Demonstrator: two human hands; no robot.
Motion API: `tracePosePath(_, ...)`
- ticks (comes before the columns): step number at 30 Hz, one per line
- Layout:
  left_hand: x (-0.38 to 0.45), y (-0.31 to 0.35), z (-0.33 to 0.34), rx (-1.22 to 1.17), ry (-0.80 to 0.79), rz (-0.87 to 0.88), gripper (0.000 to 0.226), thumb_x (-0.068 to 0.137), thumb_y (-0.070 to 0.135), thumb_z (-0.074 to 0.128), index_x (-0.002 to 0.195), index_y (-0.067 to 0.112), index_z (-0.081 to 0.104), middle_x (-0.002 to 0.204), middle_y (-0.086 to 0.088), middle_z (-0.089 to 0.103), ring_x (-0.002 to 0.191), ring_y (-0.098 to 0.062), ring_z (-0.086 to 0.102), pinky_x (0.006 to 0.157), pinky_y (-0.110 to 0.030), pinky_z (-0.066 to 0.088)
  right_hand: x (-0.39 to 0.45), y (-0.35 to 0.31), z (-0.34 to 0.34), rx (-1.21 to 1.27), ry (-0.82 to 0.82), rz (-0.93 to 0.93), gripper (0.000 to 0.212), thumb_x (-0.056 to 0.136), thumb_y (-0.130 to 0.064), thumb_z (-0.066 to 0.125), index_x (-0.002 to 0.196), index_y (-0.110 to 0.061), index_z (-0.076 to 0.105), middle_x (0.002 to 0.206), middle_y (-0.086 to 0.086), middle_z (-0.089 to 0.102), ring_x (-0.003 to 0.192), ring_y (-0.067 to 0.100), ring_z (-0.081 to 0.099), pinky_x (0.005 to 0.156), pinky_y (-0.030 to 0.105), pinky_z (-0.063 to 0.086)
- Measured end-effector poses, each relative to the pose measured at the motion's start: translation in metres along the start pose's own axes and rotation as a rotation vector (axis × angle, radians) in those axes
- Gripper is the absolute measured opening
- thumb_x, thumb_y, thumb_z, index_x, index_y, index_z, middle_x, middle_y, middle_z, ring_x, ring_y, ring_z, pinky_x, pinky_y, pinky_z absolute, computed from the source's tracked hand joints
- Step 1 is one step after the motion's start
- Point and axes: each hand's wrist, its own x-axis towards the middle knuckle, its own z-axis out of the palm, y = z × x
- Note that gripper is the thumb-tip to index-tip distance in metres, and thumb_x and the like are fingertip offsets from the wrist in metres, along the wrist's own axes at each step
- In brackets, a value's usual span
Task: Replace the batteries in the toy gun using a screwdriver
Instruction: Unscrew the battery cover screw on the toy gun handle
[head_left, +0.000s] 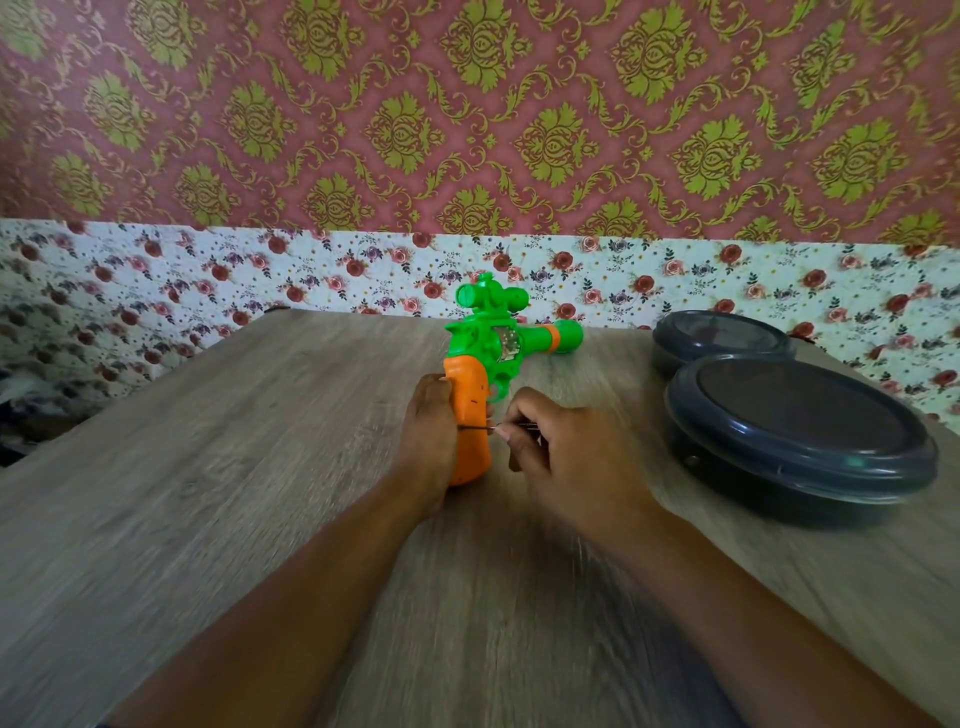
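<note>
Gripping the toy gun (470, 415), left hand (428, 436); right hand (563, 457) pinches apparently a thin screwdriver (480, 427).

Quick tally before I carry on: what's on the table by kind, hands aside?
Toy gun, green with an orange grip, held by the left hand: 1
Screwdriver, thin shaft against the grip, pinched by the right hand: 1
Dark round lidded containers, near and far: 2
Total: 4

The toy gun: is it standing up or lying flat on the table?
Standing up: the left hand holds the toy gun with its orange grip down.
</note>
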Motion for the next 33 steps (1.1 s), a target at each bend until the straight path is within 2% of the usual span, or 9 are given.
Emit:
tracePosePath(5, -0.002, 0.003, -0.001, -0.013, -0.001, 0.008, 0.047, 0.096, 0.041, 0.027, 0.116, 0.007, 0.053, 0.094, -0.014, 0.064, 0.077, -0.023, 0.060, 0.078, -0.038, 0.048, 0.002, 0.000, -0.003, -0.024, 0.027, -0.114, 0.028, 0.087, -0.042, 0.042, 0.087, -0.018, 0.057, 0.067, 0.001, 0.067, 0.050, 0.014, 0.055, 0.051, 0.037, 0.047)
tracePosePath(9, -0.002, 0.000, 0.000, -0.002, 0.014, -0.023, 0.071, 0.059, 0.063, 0.033, 0.102, 0.012, 0.058, 0.109, -0.023, 0.062, 0.102, -0.037, 0.059, 0.099, -0.054, 0.044, 0.000, -0.004, -0.002, -0.007, 0.075, -0.167, 0.013, 0.087, -0.028, 0.052, 0.088, -0.019, 0.060, 0.074, -0.001, 0.068, 0.056, 0.010, 0.055, 0.052, 0.035, 0.048)
tracePosePath(13, -0.009, 0.006, 0.000, 0.046, 0.007, 0.036, 0.039, 0.086, 0.047, 0.031, 0.087, 0.015, 0.052, 0.097, -0.019, 0.058, 0.086, -0.027, 0.054, 0.083, -0.039, 0.043, -0.004, -0.010, 0.003, 0.012, 0.021, -0.086, 0.019, 0.091, -0.040, 0.041, 0.095, -0.022, 0.049, 0.082, -0.004, 0.065, 0.064, 0.013, 0.058, 0.054, 0.036, 0.047)
tracePosePath(16, -0.005, 0.003, -0.001, -0.002, -0.006, 0.034, 0.044, 0.095, 0.039, 0.026, 0.107, 0.007, 0.053, 0.093, -0.014, 0.063, 0.075, -0.022, 0.059, 0.073, -0.035, 0.046, -0.004, -0.008, 0.002, -0.117, 0.063, -0.031, 0.036, 0.090, -0.053, 0.029, 0.086, -0.021, 0.044, 0.061, -0.012, 0.047, 0.049, 0.005, 0.041, 0.044, 0.022, 0.024)
tracePosePath(18, -0.002, 0.001, 0.000, -0.030, -0.014, 0.006, 0.048, 0.097, 0.039, 0.024, 0.117, 0.007, 0.053, 0.092, -0.012, 0.067, 0.070, -0.019, 0.062, 0.073, -0.033, 0.047, -0.004, -0.006, 0.002, -0.148, 0.055, 0.024, 0.036, 0.090, -0.053, 0.027, 0.083, -0.022, 0.045, 0.053, -0.014, 0.036, 0.045, 0.004, 0.033, 0.044, 0.022, 0.018)
tracePosePath(23, -0.003, 0.001, 0.000, -0.042, -0.005, -0.029, 0.061, 0.085, 0.050, 0.026, 0.119, 0.008, 0.055, 0.106, -0.018, 0.069, 0.085, -0.027, 0.066, 0.079, -0.040, 0.052, -0.003, -0.005, 0.003, -0.067, 0.005, 0.027, 0.019, 0.093, -0.036, 0.047, 0.090, -0.018, 0.053, 0.066, -0.011, 0.050, 0.054, 0.009, 0.045, 0.048, 0.026, 0.034)
tracePosePath(26, -0.001, 0.000, -0.001, -0.042, 0.006, -0.032, 0.052, 0.095, 0.042, 0.024, 0.119, 0.006, 0.054, 0.106, -0.020, 0.068, 0.079, -0.024, 0.063, 0.071, -0.034, 0.048, -0.002, -0.005, 0.002, 0.007, 0.013, 0.043, 0.006, 0.088, -0.024, 0.058, 0.088, -0.020, 0.052, 0.071, -0.011, 0.056, 0.061, 0.011, 0.054, 0.053, 0.030, 0.043)
tracePosePath(29, 0.003, -0.003, -0.002, -0.037, -0.002, -0.037, 0.050, 0.097, 0.039, 0.023, 0.121, 0.008, 0.054, 0.104, -0.018, 0.068, 0.077, -0.024, 0.063, 0.072, -0.033, 0.047, -0.002, 0.000, 0.002, 0.116, 0.058, 0.079, 0.012, 0.083, -0.016, 0.063, 0.083, -0.023, 0.054, 0.075, -0.007, 0.066, 0.067, 0.014, 0.063, 0.060, 0.041, 0.052)
tracePosePath(33, 0.000, -0.001, -0.001, -0.012, -0.012, -0.017, 0.056, 0.090, 0.048, 0.025, 0.119, 0.009, 0.053, 0.106, -0.018, 0.065, 0.085, -0.026, 0.060, 0.078, -0.038, 0.047, -0.003, -0.001, 0.007, 0.227, 0.065, 0.080, 0.010, 0.085, -0.016, 0.061, 0.086, -0.023, 0.054, 0.081, -0.012, 0.064, 0.074, 0.011, 0.065, 0.066, 0.043, 0.053)
